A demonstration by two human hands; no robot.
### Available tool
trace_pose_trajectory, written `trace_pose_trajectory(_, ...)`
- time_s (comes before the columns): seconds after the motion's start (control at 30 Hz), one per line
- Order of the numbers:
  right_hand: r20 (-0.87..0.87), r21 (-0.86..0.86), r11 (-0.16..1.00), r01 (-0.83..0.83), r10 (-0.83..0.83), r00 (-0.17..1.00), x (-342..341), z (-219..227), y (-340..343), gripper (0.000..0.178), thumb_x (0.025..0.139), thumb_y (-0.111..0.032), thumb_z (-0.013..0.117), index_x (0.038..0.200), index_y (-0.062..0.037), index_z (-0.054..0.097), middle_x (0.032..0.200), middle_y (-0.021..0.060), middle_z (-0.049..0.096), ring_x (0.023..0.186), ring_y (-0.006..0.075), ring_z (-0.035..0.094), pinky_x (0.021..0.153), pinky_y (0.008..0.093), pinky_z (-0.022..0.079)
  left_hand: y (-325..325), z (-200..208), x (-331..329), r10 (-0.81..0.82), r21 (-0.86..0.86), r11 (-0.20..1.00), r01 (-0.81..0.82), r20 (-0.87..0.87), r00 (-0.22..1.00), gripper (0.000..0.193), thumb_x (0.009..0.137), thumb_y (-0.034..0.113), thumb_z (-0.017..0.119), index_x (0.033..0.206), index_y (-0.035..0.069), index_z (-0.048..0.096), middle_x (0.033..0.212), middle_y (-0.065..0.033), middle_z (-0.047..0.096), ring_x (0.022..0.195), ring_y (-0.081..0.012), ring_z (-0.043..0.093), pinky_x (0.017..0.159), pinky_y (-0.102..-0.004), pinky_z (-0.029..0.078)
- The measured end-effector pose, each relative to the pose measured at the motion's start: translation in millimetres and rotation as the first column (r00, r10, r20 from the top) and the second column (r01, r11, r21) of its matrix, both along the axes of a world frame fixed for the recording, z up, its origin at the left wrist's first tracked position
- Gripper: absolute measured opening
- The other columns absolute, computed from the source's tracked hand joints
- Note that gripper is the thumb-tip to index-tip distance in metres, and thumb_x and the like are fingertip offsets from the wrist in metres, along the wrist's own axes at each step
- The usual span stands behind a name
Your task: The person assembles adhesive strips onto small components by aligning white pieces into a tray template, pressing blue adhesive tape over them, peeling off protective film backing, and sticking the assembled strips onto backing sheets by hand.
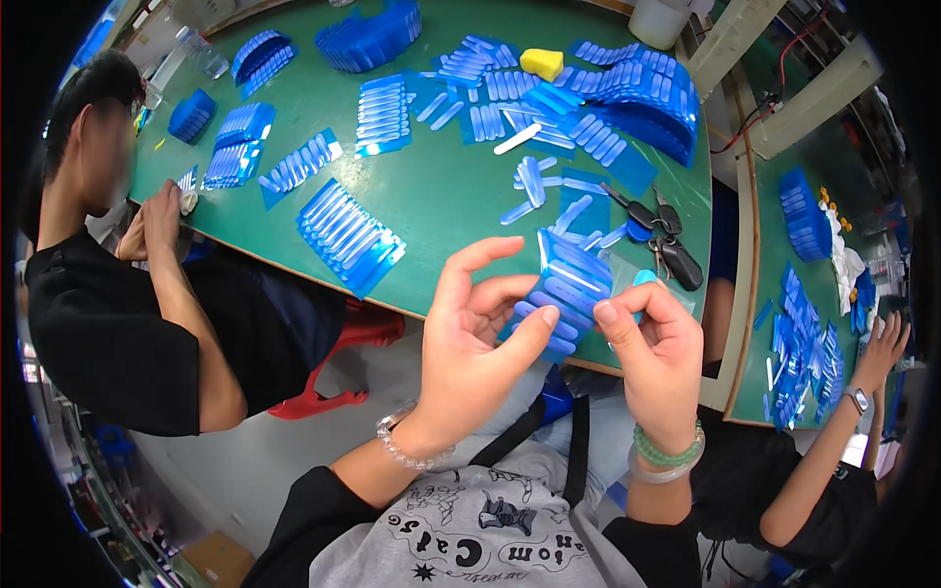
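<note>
My left hand (470, 348) grips a blue film sheet (570, 286) bearing a row of rounded blue strips, its thumb across the front and its fingers behind. At the sheet's right edge, my right hand (659, 351) is closed in a pinch, thumb against forefinger. A small teal item (644, 278) shows just above that forefinger; its kind is unclear. Loose blue strips (530, 182) lie on the green table (451, 216) beyond my hands. Another sheet of strips (350, 237) rests near the table's front edge, left of my hands.
Keys with black fobs (659, 233) lie right of the strips. Further back are a yellow block (542, 64) and curved stacks of blue sheets (642, 98). A co-worker (118, 294) sits at left beside a red stool (338, 363); another person's hand (882, 348) is over the right table.
</note>
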State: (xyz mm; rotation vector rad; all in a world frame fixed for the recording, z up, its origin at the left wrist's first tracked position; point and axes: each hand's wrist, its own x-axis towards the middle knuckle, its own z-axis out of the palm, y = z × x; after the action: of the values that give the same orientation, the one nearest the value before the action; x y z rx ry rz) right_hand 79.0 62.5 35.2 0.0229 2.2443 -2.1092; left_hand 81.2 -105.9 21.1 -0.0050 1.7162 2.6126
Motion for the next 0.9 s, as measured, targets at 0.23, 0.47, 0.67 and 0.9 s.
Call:
trace_pose_trajectory(0.23,-0.056,0.037,0.999,0.034,-0.032,0.998,-0.2,-3.5,-3.8,0.011,0.088,-0.008,0.073,0.086,0.0007,0.066,0.085,0.0017,0.055,0.078,0.0075,0.05,0.07,0.0221,0.039,2.4,-0.1,-2.7,0.013,-0.021,1.0,-0.013,0.002,1.0,0.052,0.088,-0.005,0.068,0.131,0.001,0.04,0.103,-0.0131,0.068,0.095,-0.0145,0.066,0.085,-0.0269,0.053)
trace_pose_trajectory(0.47,-0.111,0.08,0.996,0.041,-0.032,0.993,-0.9,-2.5,-3.8,0.011,0.087,-0.007,0.074,0.086,0.001,0.067,0.083,0.0019,0.055,0.079,0.008,0.051,0.07,0.0222,0.039,4.3,-1.2,-2.5,0.018,-0.037,0.999,-0.018,-0.023,1.0,0.046,0.088,-0.003,0.069,0.127,0.0,0.043,0.1,-0.0136,0.069,0.092,-0.0145,0.067,0.081,-0.0259,0.054)
trace_pose_trajectory(0.67,-0.059,0.019,0.998,0.054,-0.053,0.997,1.3,-4.8,-4.7,0.011,0.087,-0.007,0.074,0.086,0.0011,0.067,0.083,0.0022,0.055,0.078,0.0085,0.051,0.07,0.0223,0.039,7.5,-5.1,-1.7,0.05,-0.054,0.997,-0.054,-0.072,0.996,0.042,0.089,-0.003,0.069,0.123,-0.001,0.044,0.098,-0.0136,0.069,0.09,-0.0144,0.067,0.078,-0.0264,0.055)
trace_pose_trajectory(0.9,-0.078,0.087,0.995,0.053,-0.046,0.996,2.6,-2.3,-3.3,0.011,0.087,-0.008,0.074,0.085,0.0007,0.067,0.084,0.0027,0.056,0.077,0.0086,0.051,0.068,0.0224,0.039,9.4,-4.7,-1.8,0.086,-0.083,0.992,-0.092,-0.074,0.994,0.04,0.089,-0.003,0.069,0.121,0.0,0.045,0.094,-0.0123,0.069,0.086,-0.013,0.066,0.075,-0.0253,0.054)
